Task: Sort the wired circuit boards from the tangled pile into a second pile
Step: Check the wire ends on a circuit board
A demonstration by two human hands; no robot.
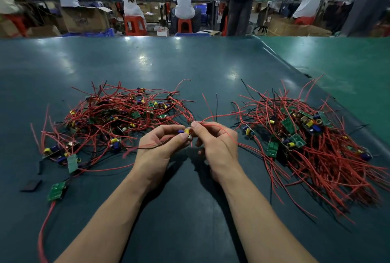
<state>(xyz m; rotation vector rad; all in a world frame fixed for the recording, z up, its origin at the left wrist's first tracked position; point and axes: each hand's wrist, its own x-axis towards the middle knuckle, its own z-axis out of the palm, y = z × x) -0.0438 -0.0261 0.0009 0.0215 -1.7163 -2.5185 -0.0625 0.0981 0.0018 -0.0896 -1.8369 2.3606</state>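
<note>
A tangled pile (118, 115) of small green circuit boards with red and black wires lies on the left of the table. A second pile (312, 144), with its wires lying more in line, sits on the right. Between them, above the table, both hands hold one small board (186, 132) with yellow and blue parts. My left hand (160, 144) pinches the board from the left, and a black wire runs across its palm. My right hand (215, 142) pinches the board and its red wires from the right.
The dark green table mat (190, 68) stretches far ahead; a lighter green sheet (348, 68) covers the right corner. A loose green board (56, 191) with a long red wire and a black scrap (31, 185) lie near left. Seated workers, red stools and cardboard boxes fill the background.
</note>
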